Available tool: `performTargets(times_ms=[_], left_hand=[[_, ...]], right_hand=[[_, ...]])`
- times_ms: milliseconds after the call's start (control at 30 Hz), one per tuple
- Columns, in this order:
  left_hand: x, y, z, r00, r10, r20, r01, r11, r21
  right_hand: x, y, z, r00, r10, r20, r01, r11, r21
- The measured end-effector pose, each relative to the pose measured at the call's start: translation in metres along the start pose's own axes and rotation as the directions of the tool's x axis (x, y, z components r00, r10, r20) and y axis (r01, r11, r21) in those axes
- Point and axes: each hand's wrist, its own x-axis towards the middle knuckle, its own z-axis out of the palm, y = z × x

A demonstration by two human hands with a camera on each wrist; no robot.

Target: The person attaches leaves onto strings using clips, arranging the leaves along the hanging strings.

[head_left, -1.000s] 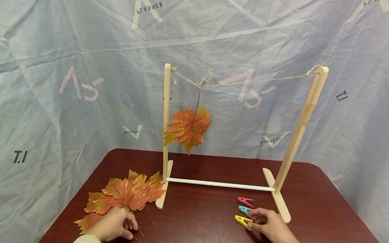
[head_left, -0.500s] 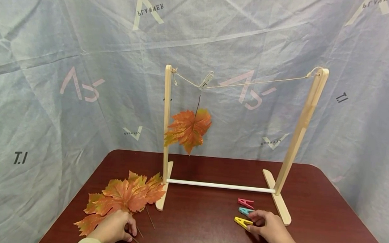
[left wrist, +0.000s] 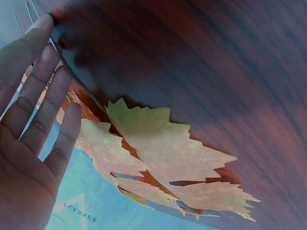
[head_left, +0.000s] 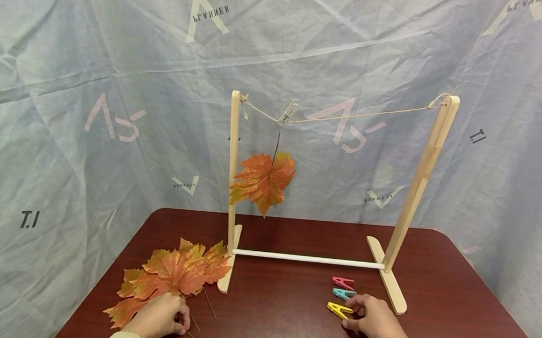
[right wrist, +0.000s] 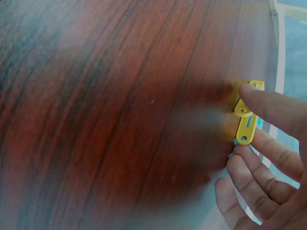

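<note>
Near the table's front left, my left hand [head_left: 162,315] has its thumb and fingers about a thin leaf stem [left wrist: 79,81], beside the orange leaves [head_left: 175,273]. The leaves lie overlapping, several stems pointing toward the front. In the right wrist view, the thumb of my right hand [right wrist: 271,158] lies on a yellow clothespin [right wrist: 247,129], its fingers round the other side. From the head view, my right hand [head_left: 375,320] is at the right end of the yellow clothespin [head_left: 339,310]. A blue clothespin [head_left: 342,293], close to the index fingertip, and a red clothespin [head_left: 342,282] lie just behind.
A wooden frame with a left post [head_left: 232,172], right post [head_left: 420,190] and white bottom bar [head_left: 308,259] stands on the dark red table [head_left: 283,300]. A pale clip [head_left: 288,112] on its string [head_left: 359,115] holds a hanging leaf [head_left: 266,179]. Grey fabric hangs behind.
My right hand has shifted slightly toward the front, its thumb lower beside the yellow clothespin. My left hand stays almost still at the stems.
</note>
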Motion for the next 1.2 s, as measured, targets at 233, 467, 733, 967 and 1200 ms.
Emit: performTargets(times_ms=[233,467,733,967,1200], left_hand=[[-0.005,0.026,-0.015,1.000,0.018,-0.001,-0.018,1.000,0.001],[-0.004,0.029,-0.020,0.999,0.050,0.004,-0.050,0.997,-0.057],[0.000,0.022,-0.019,0.994,0.096,0.048,-0.091,0.991,-0.094],[0.019,-0.023,0.007,0.987,0.157,0.027,-0.155,0.984,-0.084],[0.024,-0.016,-0.002,0.982,0.184,0.043,-0.180,0.980,-0.082]], right_hand=[[0.001,-0.001,-0.001,1.000,-0.012,-0.001,0.012,1.000,-0.014],[0.001,-0.004,-0.003,0.999,0.032,0.028,-0.032,0.999,0.013],[0.001,-0.007,-0.003,0.999,0.043,0.010,-0.043,0.997,0.060],[0.002,-0.008,-0.003,1.000,0.026,-0.010,-0.025,0.994,0.104],[0.002,-0.013,-0.002,0.998,0.046,-0.045,-0.041,0.993,0.109]])
